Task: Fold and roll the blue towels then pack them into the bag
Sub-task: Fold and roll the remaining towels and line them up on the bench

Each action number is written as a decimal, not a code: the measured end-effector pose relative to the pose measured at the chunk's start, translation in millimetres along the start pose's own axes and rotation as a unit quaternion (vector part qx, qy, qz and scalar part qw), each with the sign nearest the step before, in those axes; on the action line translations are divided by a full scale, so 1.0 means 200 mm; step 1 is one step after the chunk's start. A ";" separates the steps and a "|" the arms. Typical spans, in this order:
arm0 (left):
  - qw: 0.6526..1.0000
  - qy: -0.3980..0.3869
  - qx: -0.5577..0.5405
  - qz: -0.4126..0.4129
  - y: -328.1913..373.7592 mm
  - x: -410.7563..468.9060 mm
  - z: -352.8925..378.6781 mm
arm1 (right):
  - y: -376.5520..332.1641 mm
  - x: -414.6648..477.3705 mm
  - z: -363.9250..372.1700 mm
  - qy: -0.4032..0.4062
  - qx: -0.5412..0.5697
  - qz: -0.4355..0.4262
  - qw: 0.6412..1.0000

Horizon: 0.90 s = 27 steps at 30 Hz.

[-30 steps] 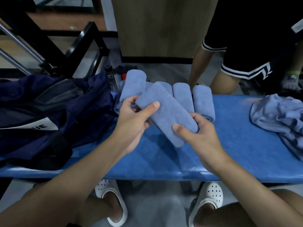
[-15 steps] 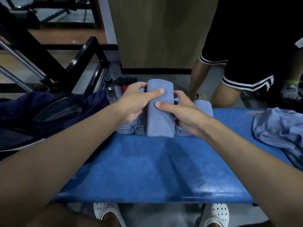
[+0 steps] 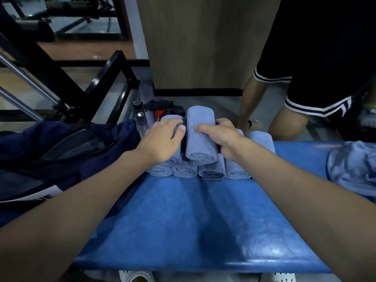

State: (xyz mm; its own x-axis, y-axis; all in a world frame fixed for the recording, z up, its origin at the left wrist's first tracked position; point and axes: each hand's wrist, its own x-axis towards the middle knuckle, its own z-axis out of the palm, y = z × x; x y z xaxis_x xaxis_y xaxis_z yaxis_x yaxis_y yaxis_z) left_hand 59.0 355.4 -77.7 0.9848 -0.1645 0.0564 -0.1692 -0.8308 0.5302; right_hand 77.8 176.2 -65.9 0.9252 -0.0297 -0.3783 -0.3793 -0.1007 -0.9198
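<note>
Rolled towels (image 3: pixel 184 170) lie side by side along the far edge of the blue padded counter (image 3: pixel 203 220), their spiral ends facing the camera. Two more rolls sit on that row. The top roll (image 3: pixel 200 143) lies lengthwise in the middle, and the left roll (image 3: pixel 173 120) lies just beside it.

The left grip (image 3: pixel 162 139) is draped over the left roll, with the fingers curved down round it and the thumb tip close to the top roll. The right grip (image 3: pixel 225 137) grasps the top roll from its right side. The thumb is laid across the cloth, and the fingers curl over the far side (their tips are hidden).

A dark navy bag (image 3: pixel 61 151) slumps on the left end of the counter, touching the towel row, with its mouth gaping. A clear bottle (image 3: pixel 140 121) stands just beyond it. On the right end, well apart from the rolls, lies a loose heap of towels (image 3: pixel 352 167), still unfolded.

Past the counter stands another person in black shorts (image 3: pixel 305 78) with white stripes, in front of a wooden panel (image 3: pixel 199 47).
</note>
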 end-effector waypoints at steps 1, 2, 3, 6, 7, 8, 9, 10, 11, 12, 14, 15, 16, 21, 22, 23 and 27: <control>1.000 0.000 -0.004 -0.003 0.00 0.00 0.00 | 0.00 0.00 0.00 -0.005 0.011 0.012 1.000; 1.000 -0.002 -0.008 -0.008 0.01 0.00 0.00 | 0.00 0.01 0.00 -0.009 0.022 0.023 0.999; 1.000 -0.005 -0.009 -0.010 0.01 -0.01 0.00 | 0.00 0.02 0.01 -0.012 0.029 0.031 0.999; 0.999 -0.029 0.041 0.001 0.02 -0.02 0.00 | 0.03 0.02 0.01 0.001 -0.021 0.016 1.000; 0.997 -0.039 0.069 0.014 0.02 -0.03 0.00 | 0.04 0.01 0.01 0.012 -0.072 -0.006 0.997; 0.994 -0.048 0.093 0.023 0.02 -0.03 0.00 | 0.05 0.00 0.01 0.020 -0.123 -0.029 0.992; 0.992 -0.055 0.112 0.029 0.01 -0.04 0.01 | 0.05 -0.01 0.01 0.026 -0.163 -0.044 0.985; 0.989 -0.063 0.128 0.030 0.01 -0.04 0.01 | 0.05 -0.03 0.01 0.023 -0.194 -0.052 0.979; 0.987 -0.068 0.142 0.031 0.00 -0.04 0.02 | 0.05 -0.05 0.01 0.017 -0.222 -0.055 0.973; 0.985 -0.073 0.153 0.031 0.00 -0.04 0.02 | 0.05 -0.06 0.01 0.009 -0.243 -0.055 0.968; 0.983 -0.071 0.164 0.041 0.00 -0.06 0.03 | 0.06 -0.07 0.01 0.002 -0.253 -0.058 0.966; 0.983 -0.066 0.163 0.046 0.00 -0.07 0.03 | 0.07 -0.07 0.01 0.003 -0.241 -0.062 0.968; 0.984 -0.061 0.160 0.050 0.00 -0.08 0.04 | 0.08 -0.07 0.01 0.005 -0.216 -0.064 0.974; 0.983 -0.055 0.165 0.051 -0.01 -0.09 0.04 | 0.12 -0.05 0.00 0.006 -0.207 -0.113 0.972; 0.981 -0.062 0.177 0.052 -0.01 -0.09 0.05 | 0.14 -0.05 0.00 0.009 -0.271 -0.134 0.953; 0.977 -0.068 0.193 0.054 -0.01 -0.09 0.05 | 0.15 -0.05 0.00 0.022 -0.328 -0.161 0.930; 0.969 -0.083 0.227 0.058 -0.03 -0.09 0.07 | 0.18 -0.08 -0.04 0.006 -0.407 -0.272 0.872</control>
State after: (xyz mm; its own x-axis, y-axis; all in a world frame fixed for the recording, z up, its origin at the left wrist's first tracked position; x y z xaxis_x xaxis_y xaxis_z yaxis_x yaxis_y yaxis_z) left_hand 42.1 355.8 -93.4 0.9442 -0.3230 -0.0640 -0.3160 -0.9435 0.1002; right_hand 49.3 165.2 -91.7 0.9678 0.2325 0.0961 0.2442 -0.7762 -0.5813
